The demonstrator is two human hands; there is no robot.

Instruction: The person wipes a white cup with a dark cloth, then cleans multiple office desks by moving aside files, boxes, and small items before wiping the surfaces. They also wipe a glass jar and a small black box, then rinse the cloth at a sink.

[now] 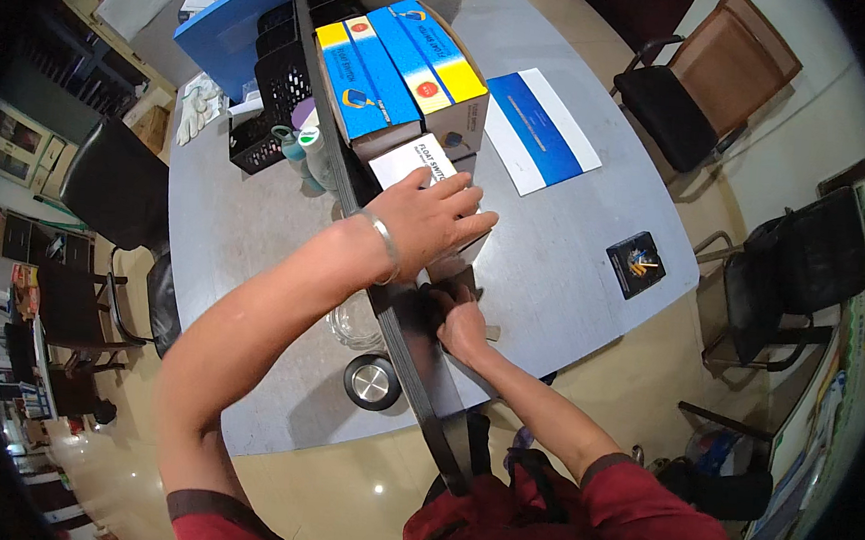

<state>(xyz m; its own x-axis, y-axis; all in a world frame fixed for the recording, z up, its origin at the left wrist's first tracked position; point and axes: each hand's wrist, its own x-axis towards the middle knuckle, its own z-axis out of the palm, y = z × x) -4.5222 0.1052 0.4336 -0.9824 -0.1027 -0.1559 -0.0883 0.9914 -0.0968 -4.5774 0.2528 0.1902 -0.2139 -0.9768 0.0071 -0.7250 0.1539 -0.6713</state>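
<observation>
My left hand (pixel 432 217), with a metal bangle at the wrist, lies across a white float switch carton (pixel 414 159). Its fingers drape over the carton's top and its thumb is hidden. Below it, my right hand (pixel 465 321) has bent fingers at the carton's near end, beside a dark area. What those fingers touch is hard to make out. A long dark panel (pixel 406 351) stands on edge along the table, passing under my left wrist. Beyond the white carton stand two blue-and-yellow float switch boxes (pixel 367 77).
On the grey table (pixel 554 256) are a blue-and-white booklet (pixel 540 131), a black ashtray (pixel 636 263), a glass dish (pixel 354 321), a round black-and-steel lid (pixel 372 382), bottles (pixel 316 156), a black basket (pixel 258 134) and gloves (pixel 197 107). Chairs (pixel 771 271) stand around it.
</observation>
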